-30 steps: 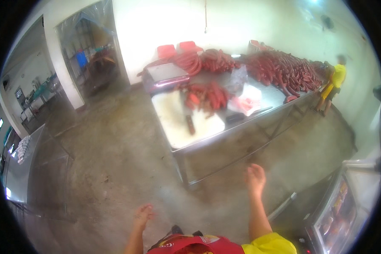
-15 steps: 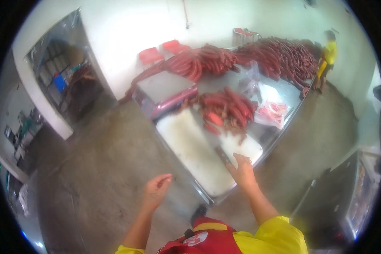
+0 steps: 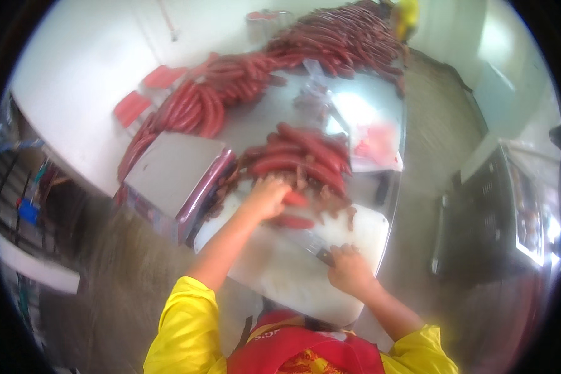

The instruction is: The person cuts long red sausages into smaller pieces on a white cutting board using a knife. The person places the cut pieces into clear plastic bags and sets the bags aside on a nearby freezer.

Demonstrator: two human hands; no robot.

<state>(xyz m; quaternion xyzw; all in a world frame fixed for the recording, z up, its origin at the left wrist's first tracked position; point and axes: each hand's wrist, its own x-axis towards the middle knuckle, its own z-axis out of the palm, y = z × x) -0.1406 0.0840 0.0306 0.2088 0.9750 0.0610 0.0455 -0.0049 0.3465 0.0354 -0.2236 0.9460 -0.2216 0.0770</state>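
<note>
My left hand [image 3: 269, 196] is closed over a short red sausage piece [image 3: 296, 199], one end of which shows beyond the fingers. In my right hand [image 3: 352, 269] is a knife [image 3: 310, 244], gripped by its dark handle, the blade low over the white cutting board [image 3: 271, 265] and pointing left. Another sausage piece [image 3: 294, 222] lies on the board between my left hand and the blade. Beyond, red sausages [image 3: 299, 156] are heaped at the board's far edge, with small brown scraps [image 3: 321, 202] scattered in front of them.
Left of the board stands a scale [image 3: 174, 165] with a flat platform. A plastic package [image 3: 375, 146] lies at the right. Long piles of sausages [image 3: 336, 37] cover the metal table's [image 3: 249, 128] far side. Red chairs [image 3: 132, 107] stand behind; a person in yellow [image 3: 406, 19] is far off.
My left hand has moved from beside the table onto a sausage piece on the board. My right hand, earlier open over the knife, now grips its handle. The view has shifted toward the table.
</note>
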